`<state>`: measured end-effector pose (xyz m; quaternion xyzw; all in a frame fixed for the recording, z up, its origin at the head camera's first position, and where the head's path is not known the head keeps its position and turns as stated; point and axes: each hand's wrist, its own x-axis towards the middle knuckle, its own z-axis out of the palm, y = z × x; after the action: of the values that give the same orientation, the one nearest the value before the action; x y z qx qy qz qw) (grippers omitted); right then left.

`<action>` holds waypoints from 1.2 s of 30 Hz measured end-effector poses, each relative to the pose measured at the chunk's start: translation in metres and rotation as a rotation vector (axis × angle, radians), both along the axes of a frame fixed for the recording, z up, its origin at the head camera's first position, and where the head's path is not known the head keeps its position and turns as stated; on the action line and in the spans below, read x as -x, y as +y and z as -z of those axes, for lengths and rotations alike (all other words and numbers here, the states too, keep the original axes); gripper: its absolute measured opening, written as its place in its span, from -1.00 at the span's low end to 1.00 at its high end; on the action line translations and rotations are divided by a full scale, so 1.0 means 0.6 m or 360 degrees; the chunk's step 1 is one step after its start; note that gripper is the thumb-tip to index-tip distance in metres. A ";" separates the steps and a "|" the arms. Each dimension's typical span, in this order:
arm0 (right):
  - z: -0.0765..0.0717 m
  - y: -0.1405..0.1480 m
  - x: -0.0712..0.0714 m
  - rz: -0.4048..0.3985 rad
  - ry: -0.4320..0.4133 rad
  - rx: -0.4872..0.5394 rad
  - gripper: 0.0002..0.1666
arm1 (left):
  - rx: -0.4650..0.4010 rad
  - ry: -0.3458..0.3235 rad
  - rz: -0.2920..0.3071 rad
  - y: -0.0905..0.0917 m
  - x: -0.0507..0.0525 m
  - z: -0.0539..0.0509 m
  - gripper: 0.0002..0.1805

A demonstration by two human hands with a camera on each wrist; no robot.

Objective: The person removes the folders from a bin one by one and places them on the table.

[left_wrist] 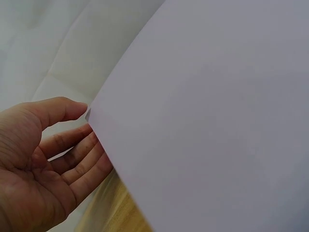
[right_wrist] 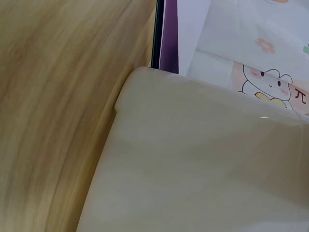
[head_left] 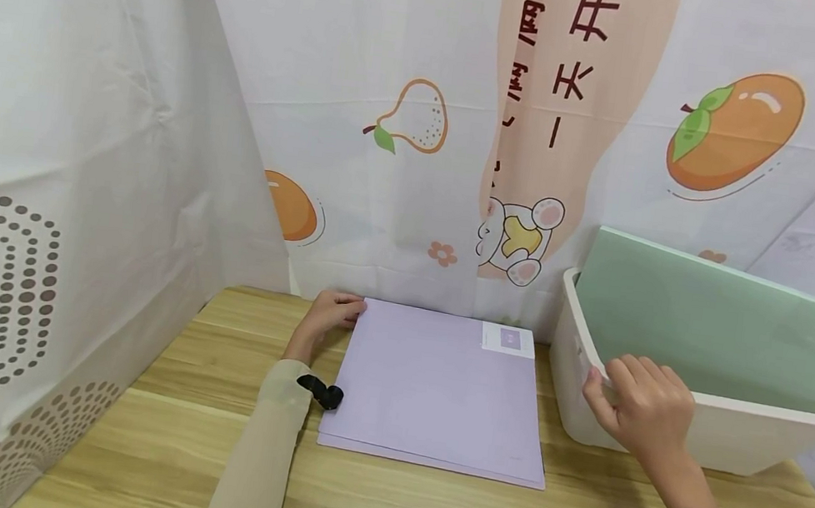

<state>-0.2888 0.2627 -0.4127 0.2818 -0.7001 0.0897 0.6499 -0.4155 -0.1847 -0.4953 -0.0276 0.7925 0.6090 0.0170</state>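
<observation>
A lilac folder with a white label lies flat on the wooden table, with a second lilac layer peeking out along its near edge. My left hand holds its far left corner. The left wrist view shows the left thumb at the corner tip, while the other fingertips are hidden behind the folder's edge. On the right, my right hand grips the near rim of a white bin; its thumb lies on the outer side. The right wrist view shows mostly the bin's wall, without the hand.
A pale green board leans upright in the bin, its top above the rim. Behind the table hangs a white curtain with printed fruit and characters; another curtain hangs at the left. The wooden table extends in front of the folder.
</observation>
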 end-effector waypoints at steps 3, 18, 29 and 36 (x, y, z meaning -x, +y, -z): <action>0.000 0.000 0.000 -0.0003 0.0000 0.0001 -0.51 | 0.0008 -0.0003 0.0001 0.000 0.001 0.000 -0.61; 0.000 -0.002 0.000 0.0001 0.0002 0.0013 -0.51 | -0.0030 -0.0034 0.0009 0.000 -0.003 0.000 -0.60; 0.000 -0.001 -0.001 0.0019 0.0002 0.0010 -0.50 | -0.0027 -0.0037 0.0000 0.000 0.000 0.001 -0.61; 0.000 -0.001 0.000 0.0012 0.0006 0.0016 -0.50 | -0.0021 -0.0043 -0.0006 0.000 0.001 0.001 -0.61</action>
<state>-0.2888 0.2619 -0.4127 0.2761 -0.6995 0.0903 0.6530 -0.4159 -0.1849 -0.4962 -0.0373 0.7881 0.6138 0.0266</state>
